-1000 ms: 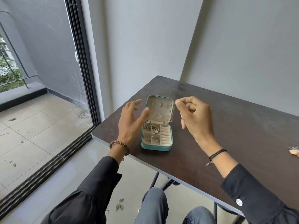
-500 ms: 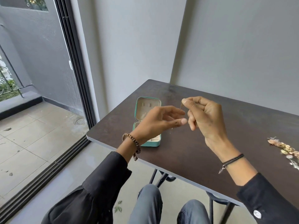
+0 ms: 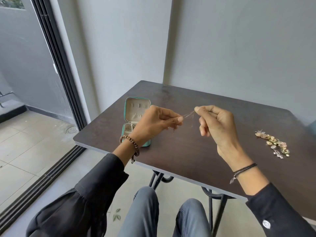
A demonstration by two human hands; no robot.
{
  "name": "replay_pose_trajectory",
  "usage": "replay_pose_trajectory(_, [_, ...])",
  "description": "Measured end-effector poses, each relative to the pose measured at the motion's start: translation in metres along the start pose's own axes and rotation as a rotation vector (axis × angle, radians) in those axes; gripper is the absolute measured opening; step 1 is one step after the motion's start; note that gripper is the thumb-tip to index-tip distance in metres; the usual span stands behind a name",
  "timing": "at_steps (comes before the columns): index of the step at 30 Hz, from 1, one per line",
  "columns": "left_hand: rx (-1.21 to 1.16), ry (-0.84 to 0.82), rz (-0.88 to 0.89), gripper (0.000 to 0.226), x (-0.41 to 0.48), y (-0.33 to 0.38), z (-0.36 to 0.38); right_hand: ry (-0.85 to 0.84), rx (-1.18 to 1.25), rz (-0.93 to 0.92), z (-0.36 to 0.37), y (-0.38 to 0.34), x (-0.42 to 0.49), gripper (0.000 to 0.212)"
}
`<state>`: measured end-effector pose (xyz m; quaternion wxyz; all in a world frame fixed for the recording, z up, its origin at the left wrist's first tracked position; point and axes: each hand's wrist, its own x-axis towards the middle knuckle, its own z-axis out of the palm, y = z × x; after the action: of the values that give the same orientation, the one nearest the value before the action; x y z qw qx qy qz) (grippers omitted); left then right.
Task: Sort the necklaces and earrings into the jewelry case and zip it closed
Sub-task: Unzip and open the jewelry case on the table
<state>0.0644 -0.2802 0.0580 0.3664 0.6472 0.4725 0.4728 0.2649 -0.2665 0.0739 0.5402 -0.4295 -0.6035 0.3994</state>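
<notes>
- Since half a second ago, I am seeing the left hand (image 3: 154, 121) pulling back leftward, so both hands are now apart with a thin chain stretched between them, and more of the jewelry heap is coming into view at the right.
- I am looking down on the dark brown table (image 3: 196, 151), standing in a grey wall corner beside a sliding glass door (image 3: 56, 69).
- I am noting black sleeves and grey trouser legs at the bottom of the view.
- I am reading the left hand as pinched narrow, thumb and forefinger closed on one end of the necklace (image 3: 189, 115); a brown bead bracelet (image 3: 130, 142) is sitting on that wrist.
- I am reading the right hand (image 3: 217, 124) as pinched on the other end, remaining fingers curled; a thin black cord is circling its wrist.
- I am logging the teal jewelry case (image 3: 136, 110) open near the table's left edge, lid upright, partly hidden behind the left hand, with small pieces lying in its compartments.
- I am logging a loose heap of gold and silver jewelry (image 3: 273, 143) lying well apart on the table's right side.
- I am seeing a slack strand of the necklace hanging below the taut part; its detail is too fine to tell.
</notes>
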Motion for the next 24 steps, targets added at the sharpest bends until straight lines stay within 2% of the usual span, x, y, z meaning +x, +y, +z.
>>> replay_pose_trajectory(6, [0.036, -0.024, 0.016, 0.023, 0.004, 0.010, 0.005, 0.032, 0.001, 0.024, -0.014, 0.006, -0.005, 0.018])
replay_pose_trajectory(15, [-0.059, -0.024, -0.029, 0.032, 0.009, 0.014, 0.013, 0.099, 0.023, -0.002, -0.025, 0.011, -0.005, 0.011])
replay_pose_trajectory(22, [-0.132, -0.060, -0.086, 0.035, 0.010, 0.025, 0.018, -0.007, 0.250, 0.079, -0.027, 0.012, -0.004, 0.011])
replay_pose_trajectory(24, [-0.162, -0.070, -0.091, 0.028, 0.009, 0.030, 0.021, -0.015, 0.314, 0.100, -0.027, 0.011, -0.004, 0.012])
